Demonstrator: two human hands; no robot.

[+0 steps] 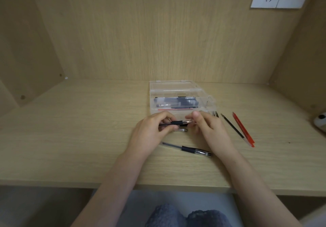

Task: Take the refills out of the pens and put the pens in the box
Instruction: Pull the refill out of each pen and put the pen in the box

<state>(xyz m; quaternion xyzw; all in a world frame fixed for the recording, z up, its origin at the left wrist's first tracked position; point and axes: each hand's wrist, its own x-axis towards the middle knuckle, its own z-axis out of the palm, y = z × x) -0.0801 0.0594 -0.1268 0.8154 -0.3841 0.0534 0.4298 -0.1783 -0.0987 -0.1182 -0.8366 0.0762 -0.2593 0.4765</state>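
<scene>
- One whole pen [187,150] lies on the desk [70,138] between the two forearms. It sits nearest the front edge, so a drifting wrist could roll it off.
- Just beyond it, the left hand [151,129] is wrapped round the barrel of a black-gripped pen [176,122], holding it level above the desk with the point to the right.
- The right hand [208,126] has thumb and fingertips drawn together at that point. I cannot tell whether they pinch the tip, a clear nose piece or nothing.
- If a small nose piece or spring is coming free there, a slack pinch would probably let it fall and skitter away.
- A clear pen part [181,130] lies under the hands, where it is easy to knock aside.
- Right of the hands, a black refill [232,128] and a red stick [244,130] lie side by side, slanting away.
- Farther back, the clear box [152,107] stands open, touching neither hand. It holds dark pens and what look like thin rods, so a refill could end up in the box by mistake.
</scene>
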